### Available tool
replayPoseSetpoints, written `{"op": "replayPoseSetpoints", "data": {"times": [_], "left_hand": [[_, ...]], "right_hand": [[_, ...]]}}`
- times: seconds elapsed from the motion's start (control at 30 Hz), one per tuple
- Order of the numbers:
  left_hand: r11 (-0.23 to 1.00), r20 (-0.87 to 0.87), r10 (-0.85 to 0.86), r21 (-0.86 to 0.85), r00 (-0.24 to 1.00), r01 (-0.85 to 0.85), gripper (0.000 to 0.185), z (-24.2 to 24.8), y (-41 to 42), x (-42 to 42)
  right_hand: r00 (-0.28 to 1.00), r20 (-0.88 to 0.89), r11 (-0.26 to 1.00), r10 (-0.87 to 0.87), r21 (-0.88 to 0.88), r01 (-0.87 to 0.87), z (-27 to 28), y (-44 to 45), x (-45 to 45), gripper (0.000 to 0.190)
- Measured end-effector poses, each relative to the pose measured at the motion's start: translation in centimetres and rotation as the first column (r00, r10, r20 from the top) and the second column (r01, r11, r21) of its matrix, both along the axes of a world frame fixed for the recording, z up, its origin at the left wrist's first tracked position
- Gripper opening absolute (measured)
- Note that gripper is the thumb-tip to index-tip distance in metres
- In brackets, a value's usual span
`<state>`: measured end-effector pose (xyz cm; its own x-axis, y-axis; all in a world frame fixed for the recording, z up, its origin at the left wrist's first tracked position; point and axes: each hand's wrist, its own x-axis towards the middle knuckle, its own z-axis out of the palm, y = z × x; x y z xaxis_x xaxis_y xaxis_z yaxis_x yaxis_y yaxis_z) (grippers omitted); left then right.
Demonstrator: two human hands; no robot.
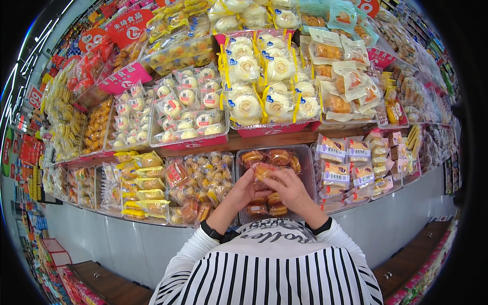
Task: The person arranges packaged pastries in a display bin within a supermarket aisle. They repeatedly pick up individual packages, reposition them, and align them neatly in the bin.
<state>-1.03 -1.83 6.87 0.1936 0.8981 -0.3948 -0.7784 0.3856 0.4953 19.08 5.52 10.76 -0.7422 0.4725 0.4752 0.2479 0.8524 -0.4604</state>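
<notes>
Between my two hands is a clear-wrapped golden pastry (263, 172), held above a clear plastic bin (313, 167). My left hand (244, 191) grips its left side, while my right hand (288, 188) has its fingers over the right side. Inside the bin, wrapped brown pastries (280, 157) lie along the far side, and more wrapped pastries (277, 207) sit near the front edge. My hands hide the bin's middle in part.
Left of the bin are small wrapped round pastries (206, 173) and yellow-wrapped cakes (152, 183). Packaged filled breads (335, 171) stand on the right. Behind rise bins of round white cakes (244, 106) and wrapped buns (337, 103).
</notes>
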Motion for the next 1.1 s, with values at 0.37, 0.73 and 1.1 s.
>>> {"op": "replayPoseSetpoints", "data": {"times": [0.37,0.73,1.1], "left_hand": [[0.999,-0.153,-0.002,0.054,0.988,0.011,0.080,-1.2,-2.0,-2.1],[0.985,-0.584,-0.135,0.009,0.800,0.173,0.067,-2.3,-3.1,-0.2],[0.975,-0.248,-0.223,-0.050,0.943,0.218,0.080,-2.5,-2.4,0.3]], "right_hand": [[0.980,-0.078,0.924,-0.185,-0.355,0.146,-0.6,0.1,1.1,0.036],[0.987,0.114,0.563,0.110,-0.826,0.033,-2.8,1.0,0.6,0.066],[0.996,-0.022,-0.136,-0.081,-0.990,-0.033,-5.0,2.6,2.7,0.047]]}}
